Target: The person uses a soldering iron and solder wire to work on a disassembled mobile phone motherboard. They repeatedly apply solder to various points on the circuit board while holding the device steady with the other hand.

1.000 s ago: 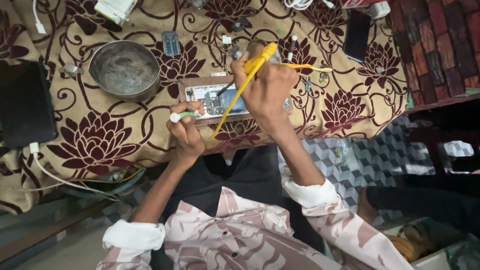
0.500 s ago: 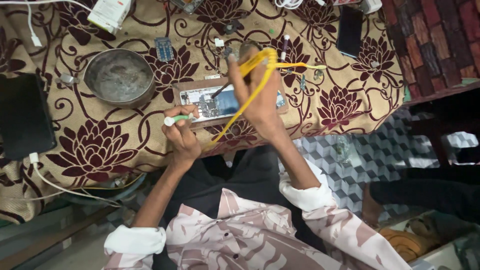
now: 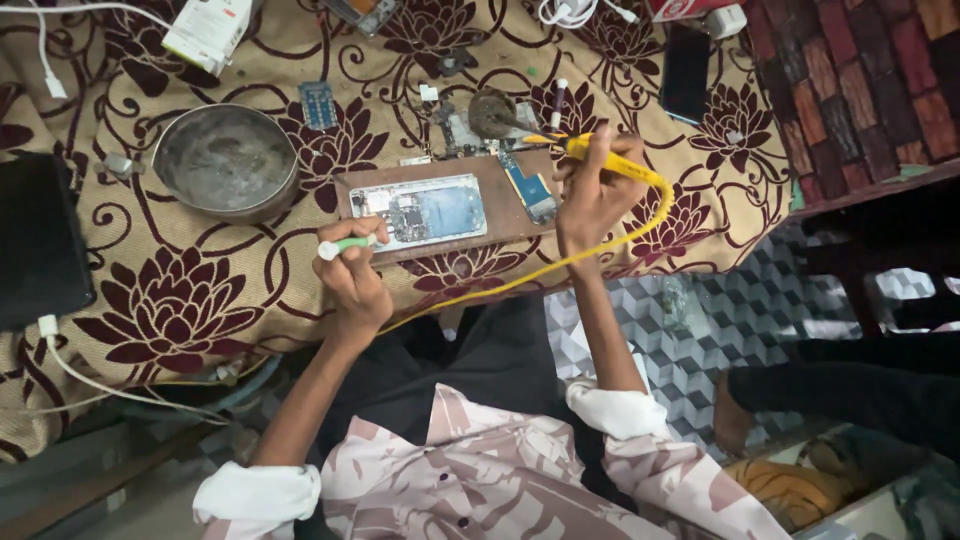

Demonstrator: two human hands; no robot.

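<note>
Maroon lotus flowers on a beige cloth cover the low table, with a dark tablet at the far left edge and a round metal bowl beside it. Further right, the left hand is curled shut around a slim green-handled tool, its tip resting by the near-left corner of the opened phone. That phone lies face down on a brown wooden board, its circuit board bare. Right of it, the right hand is closed on a yellow soldering iron — its tip pressed into a dull grey cleaning pad just beyond the board, its yellow cord looping back toward the body.

By my reading the step is wiping the tip; the next move calls for bringing it steadily to the exposed board while the left hand braces.

Farther right, a black phone lies on the cloth, and patterned grey tiles cover the floor below.
</note>
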